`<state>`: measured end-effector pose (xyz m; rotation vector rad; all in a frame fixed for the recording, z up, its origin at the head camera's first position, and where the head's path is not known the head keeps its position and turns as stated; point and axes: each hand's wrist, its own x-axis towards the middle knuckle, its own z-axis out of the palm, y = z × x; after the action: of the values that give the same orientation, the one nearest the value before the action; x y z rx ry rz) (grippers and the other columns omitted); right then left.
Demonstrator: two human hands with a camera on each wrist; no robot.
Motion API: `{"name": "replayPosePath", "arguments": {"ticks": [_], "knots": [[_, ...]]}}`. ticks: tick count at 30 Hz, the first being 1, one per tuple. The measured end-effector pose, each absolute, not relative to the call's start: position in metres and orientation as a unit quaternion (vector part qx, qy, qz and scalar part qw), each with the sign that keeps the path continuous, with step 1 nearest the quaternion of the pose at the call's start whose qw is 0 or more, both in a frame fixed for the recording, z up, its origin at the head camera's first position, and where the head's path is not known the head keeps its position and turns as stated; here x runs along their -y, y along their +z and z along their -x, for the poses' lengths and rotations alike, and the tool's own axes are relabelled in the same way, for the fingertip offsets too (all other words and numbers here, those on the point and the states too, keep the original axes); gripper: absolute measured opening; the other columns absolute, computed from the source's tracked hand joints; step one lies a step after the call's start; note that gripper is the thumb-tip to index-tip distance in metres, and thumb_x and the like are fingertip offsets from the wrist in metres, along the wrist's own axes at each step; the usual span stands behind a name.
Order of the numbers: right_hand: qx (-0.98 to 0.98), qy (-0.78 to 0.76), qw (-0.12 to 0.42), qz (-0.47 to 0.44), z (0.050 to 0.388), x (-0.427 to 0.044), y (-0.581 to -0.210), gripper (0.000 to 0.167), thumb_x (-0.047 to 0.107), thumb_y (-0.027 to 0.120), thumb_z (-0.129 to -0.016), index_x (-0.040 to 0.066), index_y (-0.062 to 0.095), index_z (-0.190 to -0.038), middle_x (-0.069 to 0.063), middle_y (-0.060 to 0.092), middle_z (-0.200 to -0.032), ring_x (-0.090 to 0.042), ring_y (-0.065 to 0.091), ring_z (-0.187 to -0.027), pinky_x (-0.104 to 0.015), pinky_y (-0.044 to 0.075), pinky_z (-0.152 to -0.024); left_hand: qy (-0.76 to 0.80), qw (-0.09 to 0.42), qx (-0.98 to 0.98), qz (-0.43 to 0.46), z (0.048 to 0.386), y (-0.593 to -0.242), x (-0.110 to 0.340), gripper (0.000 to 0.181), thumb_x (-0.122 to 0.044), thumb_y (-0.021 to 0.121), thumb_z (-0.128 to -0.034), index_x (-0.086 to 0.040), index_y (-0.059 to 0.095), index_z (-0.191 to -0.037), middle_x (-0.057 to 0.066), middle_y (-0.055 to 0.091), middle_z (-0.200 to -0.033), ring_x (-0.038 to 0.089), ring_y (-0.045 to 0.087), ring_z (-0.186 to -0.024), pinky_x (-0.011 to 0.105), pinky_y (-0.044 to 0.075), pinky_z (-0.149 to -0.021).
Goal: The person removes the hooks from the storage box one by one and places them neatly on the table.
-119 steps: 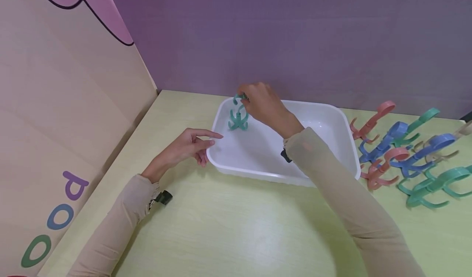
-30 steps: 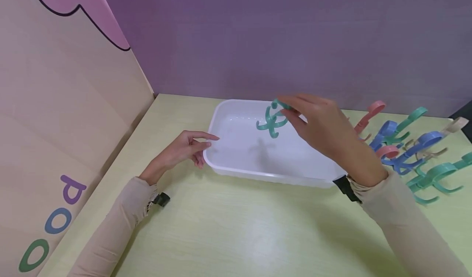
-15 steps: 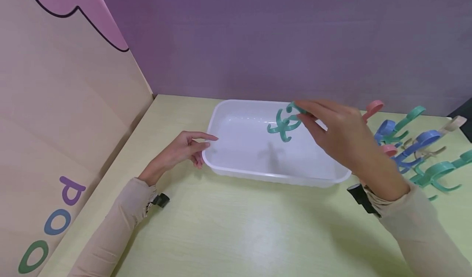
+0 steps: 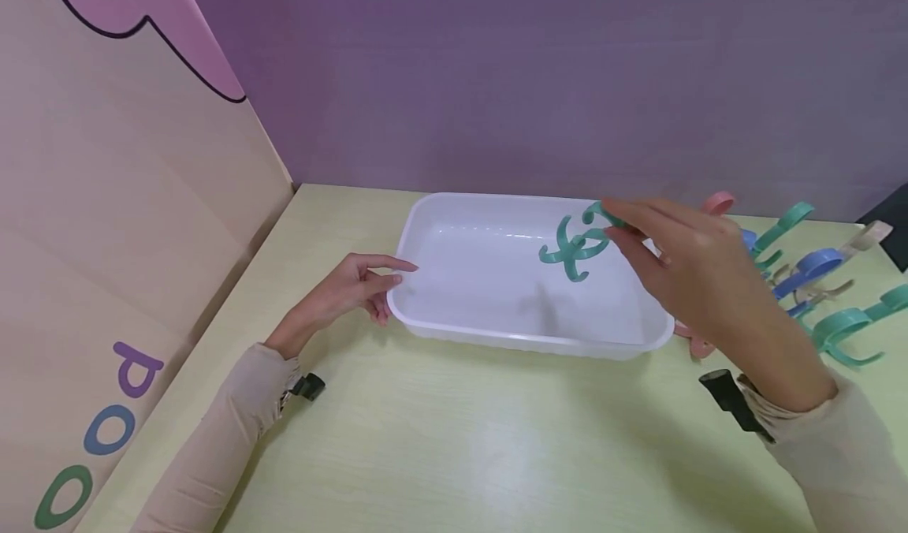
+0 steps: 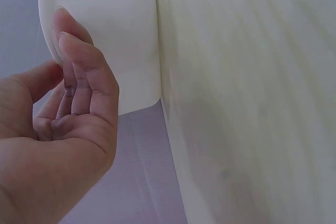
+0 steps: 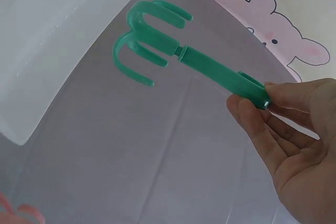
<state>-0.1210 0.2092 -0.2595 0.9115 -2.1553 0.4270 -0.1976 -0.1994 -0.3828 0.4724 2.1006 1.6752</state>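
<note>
My right hand (image 4: 702, 269) pinches a green plastic swivel hook (image 4: 573, 251) by its curved top end between thumb and fingertips. The hook's several prongs point down over the right half of a white tray (image 4: 461, 332), apart from its floor. In the right wrist view the whole hook (image 6: 155, 40) shows, with its prong cluster turning on a short neck. At the tray's left end my left hand (image 4: 347, 290) holds the rim between thumb and fingers. In the left wrist view, the fingers (image 5: 86, 59) lie curled beside the tray's outer wall (image 5: 126, 40).
Several more swivel hooks stand right of the tray: a blue one (image 4: 816, 265), green ones (image 4: 844, 328), a beige one (image 4: 868, 236) and red ones (image 4: 719, 202), partly behind my right hand. A purple backdrop (image 4: 496, 83) rises behind the pale table (image 4: 454, 438).
The green hook, held low at the tray's back left four seconds ago, has moved right with my right hand and is now over the tray's right half. My left hand stays at the rim.
</note>
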Motion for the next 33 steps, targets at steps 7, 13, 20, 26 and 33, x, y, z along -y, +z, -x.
{"name": "replayPosePath", "arguments": {"ticks": [7,13,20,26,33], "knots": [[0.852,0.162,0.368,-0.336,0.11,-0.225,-0.258,0.045,0.037,0.059,-0.107,-0.002,0.075,-0.12,-0.017,0.078,-0.103,-0.028,0.07,-0.068,-0.008,0.046,-0.066,0.595,0.201,-0.758,-0.175,0.198,-0.382,0.201,0.037,-0.012,0.063,-0.104,-0.006,0.065,-0.14,0.01,0.068,-0.063,0.02,0.069,-0.056,0.033,0.062,-0.059],[0.86,0.141,0.384,-0.306,0.103,-0.238,-0.256,0.068,0.055,0.042,-0.109,-0.003,0.076,-0.117,-0.018,0.079,-0.098,-0.03,0.07,-0.07,-0.019,0.046,-0.058,0.595,0.203,-0.758,-0.174,0.199,-0.382,0.201,0.037,-0.012,0.064,-0.1038,-0.006,0.065,-0.14,0.01,0.067,-0.062,0.02,0.069,-0.055,0.032,0.06,-0.058],[0.864,0.14,0.407,-0.263,0.09,-0.253,-0.256,0.068,0.057,0.043,-0.108,-0.001,0.078,-0.113,-0.019,0.078,-0.104,-0.032,0.07,-0.077,-0.01,0.038,-0.068,0.594,0.205,-0.759,-0.168,0.198,-0.381,0.201,0.036,-0.013,0.064,-0.1036,-0.009,0.066,-0.14,0.01,0.067,-0.062,0.02,0.068,-0.056,0.031,0.06,-0.059],[0.874,0.133,0.411,-0.224,0.081,-0.267,-0.254,0.075,0.064,0.041,-0.106,-0.002,0.076,-0.117,-0.024,0.076,-0.093,-0.022,0.067,-0.075,-0.004,0.031,-0.065,0.594,0.205,-0.759,-0.17,0.199,-0.381,0.202,0.037,-0.013,0.064,-0.1036,-0.008,0.065,-0.14,0.01,0.066,-0.063,0.021,0.069,-0.057,0.032,0.06,-0.059],[0.867,0.192,0.412,-0.203,0.076,-0.285,-0.258,0.065,0.051,0.049,-0.108,-0.008,0.071,-0.124,-0.035,0.07,-0.098,0.034,0.038,-0.109,0.005,0.029,-0.095,0.596,0.206,-0.759,-0.163,0.199,-0.382,0.204,0.037,-0.012,0.064,-0.1037,-0.007,0.065,-0.14,0.01,0.067,-0.063,0.02,0.069,-0.056,0.032,0.061,-0.059]]}}
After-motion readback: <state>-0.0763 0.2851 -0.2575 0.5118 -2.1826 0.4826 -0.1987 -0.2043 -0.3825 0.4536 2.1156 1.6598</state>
